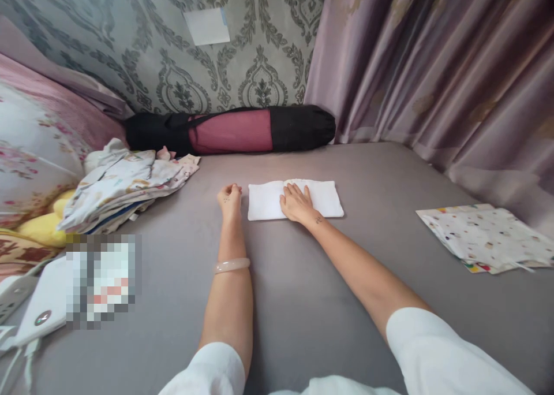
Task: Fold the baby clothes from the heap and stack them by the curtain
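Note:
A white folded cloth (264, 201) lies flat on the grey sheet, a wide rectangle with a seam or fold near its middle. My right hand (298, 202) rests palm down on the cloth, fingers stretched and somewhat spread, covering part of its centre. Just off the cloth's left edge is my left hand (229, 198), its fingers curled in and apart from the cloth. Nothing shows in that hand. A pale bangle (232, 265) circles the left forearm.
Folded patterned clothes (125, 181) are stacked at left, near a pillow (34, 141). A white charger-like device (49, 297) with cables lies front left. Folded printed cloths (489, 236) lie at right. A black and pink rolled bag (234, 130) lines the wall, beside curtains (415, 66).

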Demonstrator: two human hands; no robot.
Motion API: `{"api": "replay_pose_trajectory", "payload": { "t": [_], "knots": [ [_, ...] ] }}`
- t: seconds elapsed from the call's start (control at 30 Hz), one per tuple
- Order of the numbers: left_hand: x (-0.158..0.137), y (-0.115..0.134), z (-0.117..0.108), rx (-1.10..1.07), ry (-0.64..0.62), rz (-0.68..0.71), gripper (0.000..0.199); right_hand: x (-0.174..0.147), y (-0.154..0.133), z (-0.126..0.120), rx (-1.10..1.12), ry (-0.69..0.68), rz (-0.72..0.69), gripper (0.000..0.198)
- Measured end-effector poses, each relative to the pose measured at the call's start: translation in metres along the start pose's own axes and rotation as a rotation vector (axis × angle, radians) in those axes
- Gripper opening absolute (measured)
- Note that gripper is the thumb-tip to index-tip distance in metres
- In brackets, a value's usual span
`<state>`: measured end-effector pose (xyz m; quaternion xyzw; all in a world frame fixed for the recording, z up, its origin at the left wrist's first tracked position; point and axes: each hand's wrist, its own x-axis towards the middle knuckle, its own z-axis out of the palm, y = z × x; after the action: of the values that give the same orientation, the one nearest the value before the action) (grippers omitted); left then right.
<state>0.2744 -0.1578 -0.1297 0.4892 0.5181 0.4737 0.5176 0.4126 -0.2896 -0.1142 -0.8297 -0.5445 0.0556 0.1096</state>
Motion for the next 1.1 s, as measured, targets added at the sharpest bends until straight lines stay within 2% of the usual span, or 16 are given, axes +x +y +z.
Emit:
{"api": "replay_pose_trajectory", "payload": {
  "t": [0.17, 0.3, 0.47, 0.57, 0.73, 0.83, 0.93, 1.1],
  "knots": [
    [-0.004, 0.003, 0.002, -0.072, -0.023, -0.042, 0.01, 0.007, -0.017, 0.006, -0.015, 0.066, -0.064, 0.059],
    [-0.006, 0.005, 0.001, -0.099, -0.042, -0.056, 0.012, 0.01, -0.019, 0.017, -0.029, 0.074, -0.065, 0.058],
    [-0.006, 0.009, 0.0, -0.127, -0.016, -0.07, 0.014, 0.014, -0.028, 0.02, -0.02, 0.103, -0.052, 0.058],
    [-0.006, 0.01, -0.001, -0.122, 0.004, -0.08, 0.014, 0.016, -0.041, 0.024, 0.0, 0.144, -0.097, 0.058],
    [-0.003, 0.008, -0.002, -0.092, 0.006, -0.081, 0.018, 0.016, -0.051, 0.026, 0.007, 0.062, -0.104, 0.058],
    [-0.002, 0.007, -0.003, -0.094, 0.018, -0.073, 0.019, 0.017, -0.058, 0.022, 0.019, 0.06, -0.093, 0.057],
    [-0.002, 0.008, -0.003, -0.102, 0.029, -0.061, 0.019, 0.018, -0.068, 0.021, 0.051, 0.081, -0.166, 0.056],
    [-0.002, 0.006, -0.003, -0.129, 0.039, -0.056, 0.019, 0.018, -0.082, 0.03, 0.088, 0.001, -0.222, 0.058]
  ]
}}
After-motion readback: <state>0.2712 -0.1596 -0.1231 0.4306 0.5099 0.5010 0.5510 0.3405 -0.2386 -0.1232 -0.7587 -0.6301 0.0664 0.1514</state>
